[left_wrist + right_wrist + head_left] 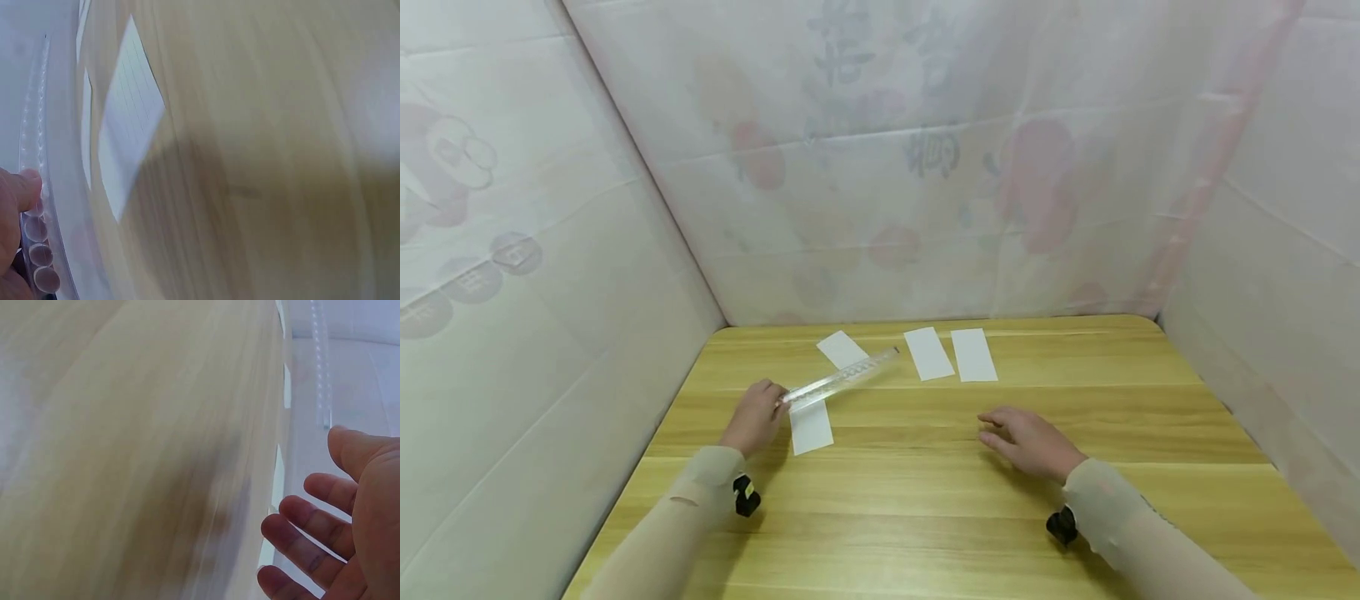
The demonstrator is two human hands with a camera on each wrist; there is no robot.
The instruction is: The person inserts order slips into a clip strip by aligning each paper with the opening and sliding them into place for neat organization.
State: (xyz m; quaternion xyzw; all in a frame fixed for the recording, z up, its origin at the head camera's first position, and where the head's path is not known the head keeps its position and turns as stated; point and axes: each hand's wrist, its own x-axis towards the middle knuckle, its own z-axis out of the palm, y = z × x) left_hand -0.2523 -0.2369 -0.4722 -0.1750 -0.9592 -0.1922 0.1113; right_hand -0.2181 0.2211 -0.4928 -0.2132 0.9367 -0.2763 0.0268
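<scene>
Above our wooden table (910, 517), our left hand (756, 421) pinches one end of a clear strip (842, 379) over white cards (812, 429); our right hand (1033, 442), fingers apart, holds nothing. We judge the strip light, stiff, slick, best gripped by its edges.

Six o'clock in the head view, and here's the wood-grain tabletop (895, 517), pale streaks running crosswise! Up to twelve, the back sheet (880, 287) rises behind it, carrying faded Chinese characters (934, 152); a big red blotch (1040, 185) glows at two. Over at nine, three round badges (472, 280) line the left sheet (587, 333), a washed-out cartoon figure (447, 167) just above. At three, the pale right sheet (1277, 292)!
</scene>
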